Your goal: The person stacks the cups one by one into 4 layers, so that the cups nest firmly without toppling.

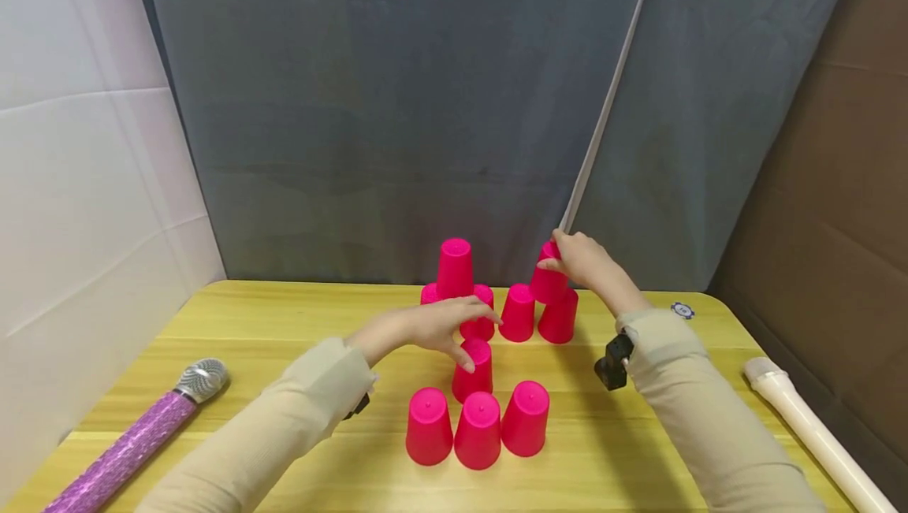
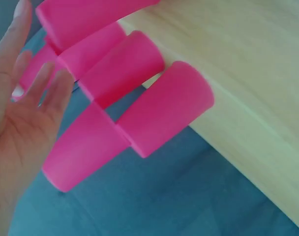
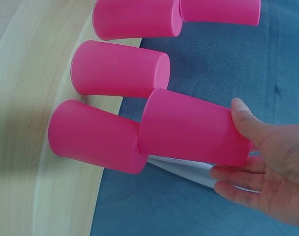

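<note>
Our right hand (image 1: 578,261) grips the top cup (image 3: 189,129) of the back-right pyramid, our left hand (image 1: 433,324) hovers loose and empty over the middle cups (image 1: 481,367), so three small pyramids look nearly built.

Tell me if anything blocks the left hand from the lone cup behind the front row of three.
Nothing visible does. The left hand hovers open just above the lone cup, fingertips near its top, with no other cup between them.

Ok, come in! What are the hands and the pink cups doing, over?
Right hand grips top cup, seated on two cups below. Left hand open, hovering over the middle cup. Nothing blocking either hand.
</note>
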